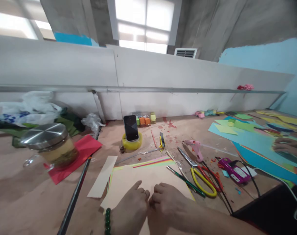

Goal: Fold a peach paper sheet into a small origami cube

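A person's left hand (133,209), index finger extended, beside the curled right hand (166,202), both over a pale peach paper sheet (128,178) atop a multicoloured stack (155,162); whether either pinches paper, impossible to tell

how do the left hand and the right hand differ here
The left hand has a green bead bracelet at its wrist; the right hand has none. The left hand has one finger stretched out, while the right hand's fingers look curled. Both are over the pale paper.
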The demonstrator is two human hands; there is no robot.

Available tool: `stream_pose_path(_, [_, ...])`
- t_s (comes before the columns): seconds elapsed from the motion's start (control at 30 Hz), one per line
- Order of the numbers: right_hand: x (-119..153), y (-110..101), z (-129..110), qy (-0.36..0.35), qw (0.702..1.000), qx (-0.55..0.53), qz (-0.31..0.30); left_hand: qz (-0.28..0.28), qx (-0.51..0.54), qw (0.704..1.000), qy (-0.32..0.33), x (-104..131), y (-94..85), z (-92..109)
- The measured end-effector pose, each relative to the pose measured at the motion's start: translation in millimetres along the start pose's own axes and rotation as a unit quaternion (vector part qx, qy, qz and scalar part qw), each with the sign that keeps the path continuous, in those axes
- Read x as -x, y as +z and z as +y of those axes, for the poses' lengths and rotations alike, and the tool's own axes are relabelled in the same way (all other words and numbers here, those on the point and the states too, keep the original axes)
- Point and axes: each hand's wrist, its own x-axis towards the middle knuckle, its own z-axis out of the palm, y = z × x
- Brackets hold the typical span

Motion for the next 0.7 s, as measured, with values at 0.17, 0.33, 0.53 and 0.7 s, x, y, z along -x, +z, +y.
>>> stream_pose_path(0.17, [-1.4, 6.8, -1.9, 0.006, 1.0, 0.026, 0.009, -0.018, -0.044, 0.998, 0.046, -2.5, 16.5, -2.0])
stream_pose_path(0.33, [4.1, 8.8, -2.2, 0.009, 0.997, 0.062, 0.044, -0.011, -0.122, 0.99, 0.069, -12.8, 42.6, -9.2])
stream_pose_path(0.53, [7.4, 28.4, 0.0, -0.011, 0.975, 0.127, 0.181, 0.015, -0.172, 0.978, 0.115, -7.7, 33.7, -13.5])
stream_pose_path(0.7, [12.0, 38.8, -0.7, 0.027, 0.975, 0.113, 0.19, 0.038, -0.203, 0.97, 0.129, -5.3, 25.9, -8.5])
